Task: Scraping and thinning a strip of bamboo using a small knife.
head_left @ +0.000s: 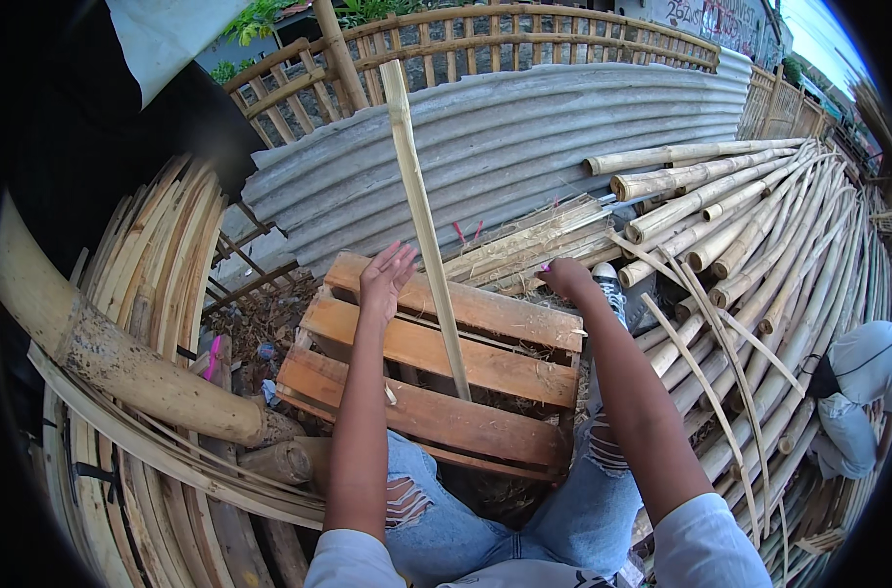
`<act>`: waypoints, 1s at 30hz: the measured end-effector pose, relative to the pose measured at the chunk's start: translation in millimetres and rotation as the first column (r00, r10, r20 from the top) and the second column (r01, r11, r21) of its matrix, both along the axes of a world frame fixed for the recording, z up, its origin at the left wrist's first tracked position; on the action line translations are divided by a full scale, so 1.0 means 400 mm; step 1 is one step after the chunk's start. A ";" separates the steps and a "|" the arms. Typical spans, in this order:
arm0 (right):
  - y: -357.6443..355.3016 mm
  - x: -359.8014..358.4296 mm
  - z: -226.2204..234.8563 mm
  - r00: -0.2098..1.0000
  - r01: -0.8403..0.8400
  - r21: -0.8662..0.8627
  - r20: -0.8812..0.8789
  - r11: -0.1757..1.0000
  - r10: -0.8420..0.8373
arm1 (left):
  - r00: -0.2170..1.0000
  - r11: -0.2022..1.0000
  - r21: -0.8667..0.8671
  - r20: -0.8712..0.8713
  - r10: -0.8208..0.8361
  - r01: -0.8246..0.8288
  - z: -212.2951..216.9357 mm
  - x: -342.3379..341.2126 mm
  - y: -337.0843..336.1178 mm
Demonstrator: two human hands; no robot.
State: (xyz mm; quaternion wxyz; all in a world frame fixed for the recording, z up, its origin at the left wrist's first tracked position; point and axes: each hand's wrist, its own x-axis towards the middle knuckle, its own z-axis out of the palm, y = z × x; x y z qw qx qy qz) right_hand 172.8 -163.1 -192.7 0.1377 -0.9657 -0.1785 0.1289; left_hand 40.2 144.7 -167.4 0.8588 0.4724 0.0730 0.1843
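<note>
A split bamboo strip [421, 211] stands nearly upright, tilted a little, its lower end in a gap between the slats of a low wooden slatted crate [456, 367] in front of my legs. Beside the strip, on its left, my left hand [387, 281] is raised with fingers stretched out and apart, not gripping it. My right hand [568, 281] is closed above the crate's far right corner. A bit of pink [546, 267] shows at its fingers; what it belongs to is hidden.
Thick bamboo poles [661, 186] lie piled on the right, with loose strips [720, 363] across them. Split bamboo [162, 255] and a thick pole [162, 372] fill the left. Corrugated sheeting [524, 127] stands behind. Another person [857, 392] crouches at far right.
</note>
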 end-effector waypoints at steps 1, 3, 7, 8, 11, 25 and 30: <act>0.005 0.005 -0.005 1.000 -0.001 0.002 0.002 1.000 0.001 | 1.000 1.000 0.002 0.002 0.001 -0.001 -0.003 0.003 0.008; 0.015 0.012 -0.009 0.994 0.101 0.048 0.032 0.994 -0.103 | 0.989 0.990 0.142 -0.149 0.005 0.016 0.001 0.001 0.018; 0.030 -0.016 0.004 0.960 0.178 0.081 0.205 0.981 -0.191 | 0.978 0.976 0.218 -0.206 0.016 0.030 0.012 0.000 -0.018; 0.041 -0.040 0.010 0.948 0.223 0.008 0.232 0.975 -0.219 | 0.972 0.978 0.207 -0.223 0.071 -0.024 0.012 -0.007 -0.037; 0.069 -0.055 0.038 0.936 0.268 -0.048 0.249 0.962 -0.248 | 0.971 0.977 0.202 -0.211 0.115 -0.072 0.021 0.000 -0.071; 0.134 -0.329 0.379 0.794 -0.015 0.115 0.605 0.993 -0.058 | 0.936 0.938 0.270 -0.213 0.280 -0.220 0.053 -0.068 0.026; 0.117 -0.348 0.391 0.845 -0.036 0.081 0.535 0.996 -0.013 | 0.937 0.927 0.214 -0.099 0.334 -0.308 0.078 -0.078 0.030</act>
